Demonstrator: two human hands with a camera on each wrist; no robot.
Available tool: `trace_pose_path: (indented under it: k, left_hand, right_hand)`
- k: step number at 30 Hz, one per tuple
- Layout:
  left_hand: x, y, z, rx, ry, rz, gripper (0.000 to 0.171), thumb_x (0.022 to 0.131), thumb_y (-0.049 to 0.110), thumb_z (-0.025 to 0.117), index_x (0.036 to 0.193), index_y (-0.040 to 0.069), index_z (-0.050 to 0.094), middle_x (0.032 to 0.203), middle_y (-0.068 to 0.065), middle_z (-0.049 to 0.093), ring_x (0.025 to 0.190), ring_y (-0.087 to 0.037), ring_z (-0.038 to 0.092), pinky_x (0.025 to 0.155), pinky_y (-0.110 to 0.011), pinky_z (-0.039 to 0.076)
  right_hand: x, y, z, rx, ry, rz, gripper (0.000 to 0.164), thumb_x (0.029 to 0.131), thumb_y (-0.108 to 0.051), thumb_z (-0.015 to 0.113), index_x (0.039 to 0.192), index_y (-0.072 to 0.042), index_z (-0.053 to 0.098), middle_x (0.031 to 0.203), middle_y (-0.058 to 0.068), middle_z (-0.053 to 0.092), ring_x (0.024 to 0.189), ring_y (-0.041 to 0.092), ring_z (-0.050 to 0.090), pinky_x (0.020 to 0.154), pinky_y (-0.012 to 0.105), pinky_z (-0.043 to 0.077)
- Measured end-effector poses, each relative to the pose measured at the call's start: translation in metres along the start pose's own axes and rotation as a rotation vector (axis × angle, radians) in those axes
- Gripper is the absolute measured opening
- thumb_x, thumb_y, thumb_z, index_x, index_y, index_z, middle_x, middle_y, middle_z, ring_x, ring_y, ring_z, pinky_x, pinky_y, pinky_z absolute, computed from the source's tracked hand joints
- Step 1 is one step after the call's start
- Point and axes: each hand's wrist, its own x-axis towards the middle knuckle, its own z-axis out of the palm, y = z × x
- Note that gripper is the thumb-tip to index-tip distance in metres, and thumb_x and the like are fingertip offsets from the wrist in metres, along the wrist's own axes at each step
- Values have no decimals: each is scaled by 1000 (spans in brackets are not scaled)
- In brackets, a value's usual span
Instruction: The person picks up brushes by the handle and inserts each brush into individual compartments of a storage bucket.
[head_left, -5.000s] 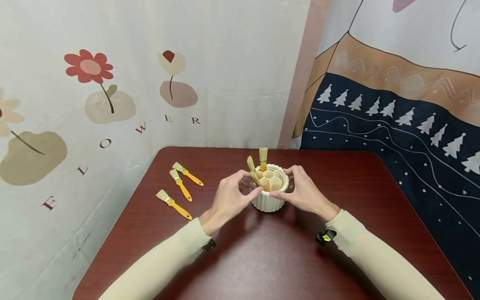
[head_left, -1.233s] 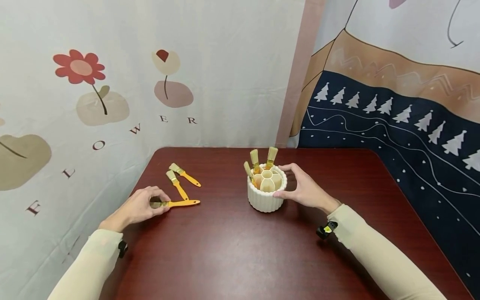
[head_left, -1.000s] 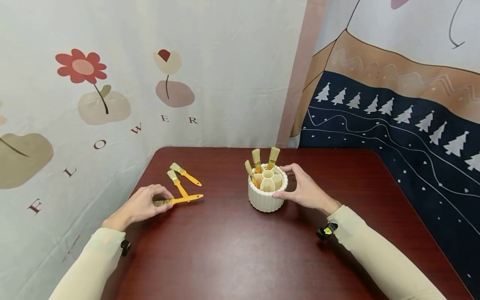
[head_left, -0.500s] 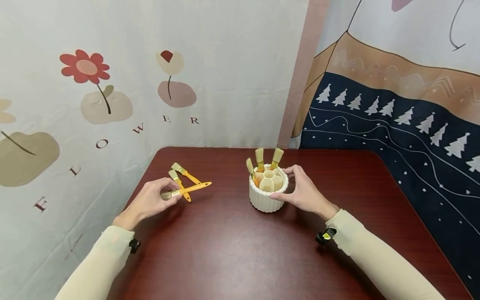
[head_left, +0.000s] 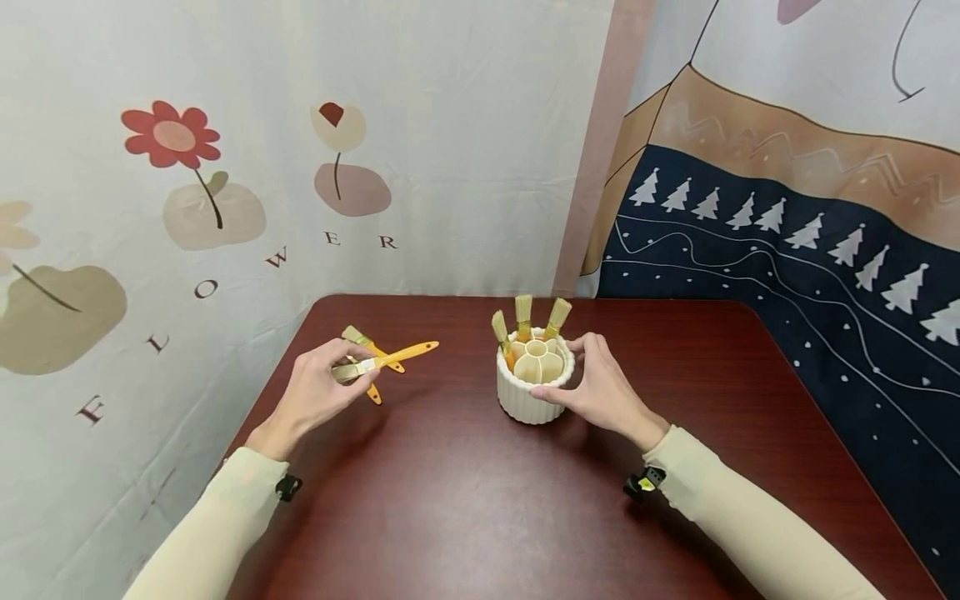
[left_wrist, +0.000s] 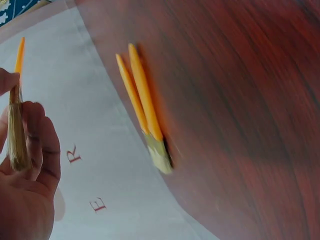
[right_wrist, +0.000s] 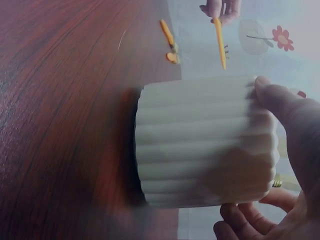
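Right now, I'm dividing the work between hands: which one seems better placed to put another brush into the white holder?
Probably the left hand: it holds a brush whose handle points toward the white holder. The right hand is occupied gripping that holder's side.

This looks like a cloth-screened indoor work booth: a pale flower-printed curtain (head_left: 480, 167) and navy tree-patterned curtain (head_left: 765, 250) hang around a wood-grain worktop (head_left: 465, 500).
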Motion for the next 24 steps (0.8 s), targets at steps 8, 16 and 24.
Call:
trace_pose_path:
  k: [8,16,24]
  left_hand:
    - [5,13,6,-30,51,-23,32,84,2,101,113,10,90,100,-2,85,85,-18,76,82,-6,49]
    - [8,26,9,-77,72,-39,34,84,1,101,115,11,92,102,-3,87,88,-14,73,79,-7,49]
    - [10,40,8,-128,71,-93,35,86,1,101,118,14,92,102,-2,88,86,-8,74,79,-5,54]
  right_hand:
    - [-3,-4,2,-31,2,34,94,86,-61,102,143,-3,56,140,19,60,123,32,61,104,48,53]
    - [-4,-6,-1,-42,-5,25,100,86,-63,101,151,-2,54,143,17,59,130,32,61,109,50,53]
    - [4,-2,-15,-29,-44,9,107,91,-63,96,166,-4,47,158,19,56,135,35,67,109,54,59]
